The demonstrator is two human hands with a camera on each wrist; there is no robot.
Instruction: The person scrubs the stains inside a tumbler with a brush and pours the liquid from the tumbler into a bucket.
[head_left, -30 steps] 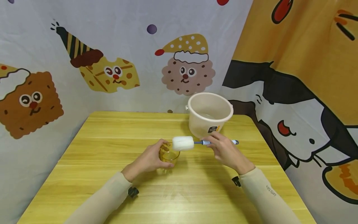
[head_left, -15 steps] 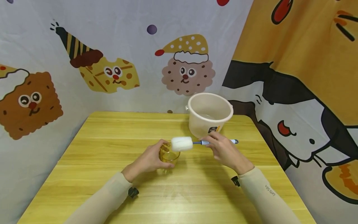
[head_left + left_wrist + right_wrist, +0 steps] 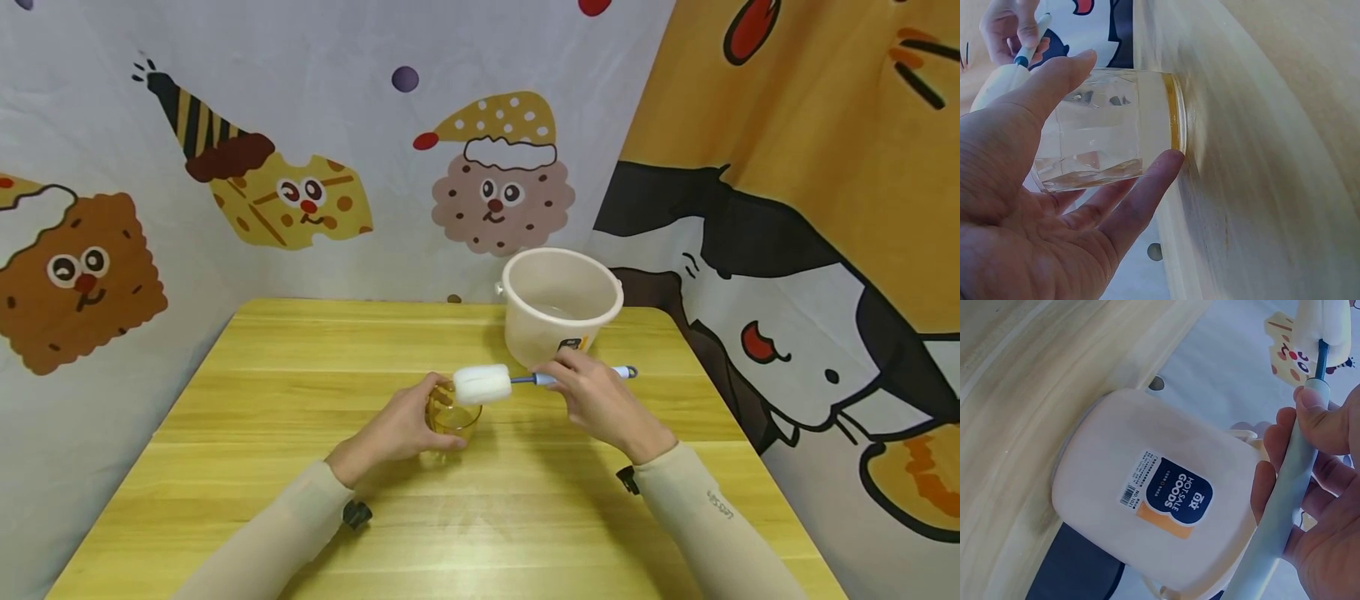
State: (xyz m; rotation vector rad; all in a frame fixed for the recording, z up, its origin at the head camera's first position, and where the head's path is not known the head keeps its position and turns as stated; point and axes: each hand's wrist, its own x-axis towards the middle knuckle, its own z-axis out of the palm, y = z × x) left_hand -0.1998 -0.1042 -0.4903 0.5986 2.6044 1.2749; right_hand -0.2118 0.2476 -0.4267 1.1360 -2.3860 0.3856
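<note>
A clear amber-tinted glass cup stands on the wooden table, gripped round its side by my left hand. In the left wrist view the thumb and fingers curl about the faceted cup, whose base meets the tabletop. My right hand holds a sponge cup brush by its pale blue handle. The brush's white sponge head hovers over the cup's mouth, lying nearly level and pointing left. From the head view I cannot tell whether sponge and rim touch.
Behind the right hand, near the table's back edge, stands a cream bucket with a label on its side. Some clear liquid seems to lie in it. A cartoon-printed curtain hangs behind the wooden table.
The right hand has shifted slightly left, carrying the brush's sponge head further over the cup. The left hand and the cup hold their place.
</note>
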